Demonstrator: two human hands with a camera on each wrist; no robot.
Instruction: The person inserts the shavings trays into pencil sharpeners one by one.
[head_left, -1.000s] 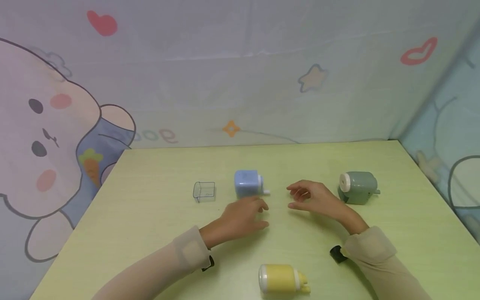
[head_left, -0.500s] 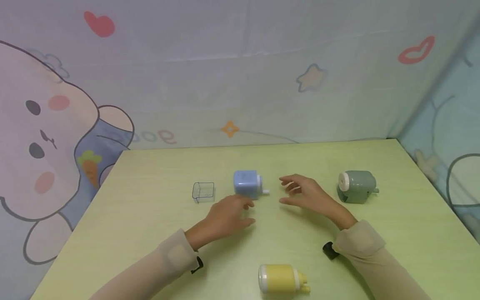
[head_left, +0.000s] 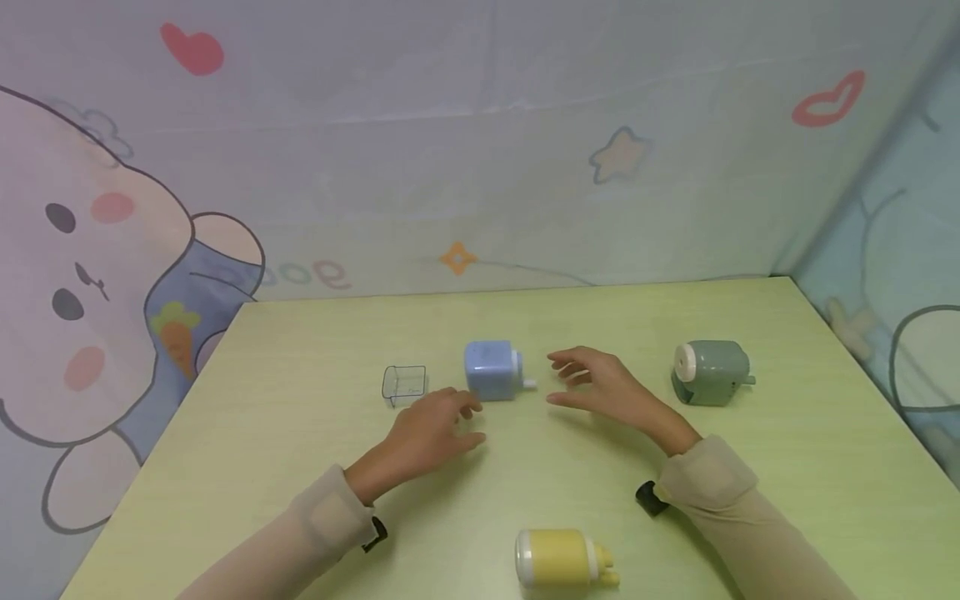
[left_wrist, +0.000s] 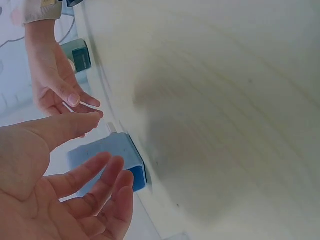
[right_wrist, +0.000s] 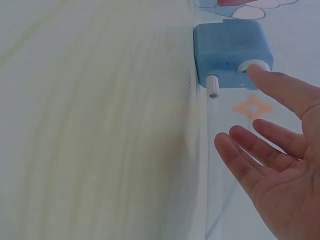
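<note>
A blue crank pencil sharpener (head_left: 489, 372) stands on the table between the two hands, its white handle on the right side. Just in front of its left side, my left hand (head_left: 427, 432) hovers with relaxed, parted fingers and holds nothing. My right hand (head_left: 603, 387) is to the right of the handle, fingers loosely bent, thumb apart, nothing in it. The right wrist view has the sharpener's crank side (right_wrist: 232, 55) beyond the fingers. In the left wrist view an opening shows low in the blue body (left_wrist: 112, 152). A small clear drawer (head_left: 405, 383) lies left of the sharpener.
A green crank sharpener (head_left: 711, 372) stands at the right, beyond the right wrist. Near the front lies a yellow sharpener (head_left: 562, 557) on its side. The table (head_left: 315, 333) meets a printed cloth backdrop (head_left: 420, 167) at its back edge.
My left hand has drawn left, away from the front of the blue sharpener, uncovering more of it. The right hand has moved left toward the handle. The sharpeners and drawer stay in place.
</note>
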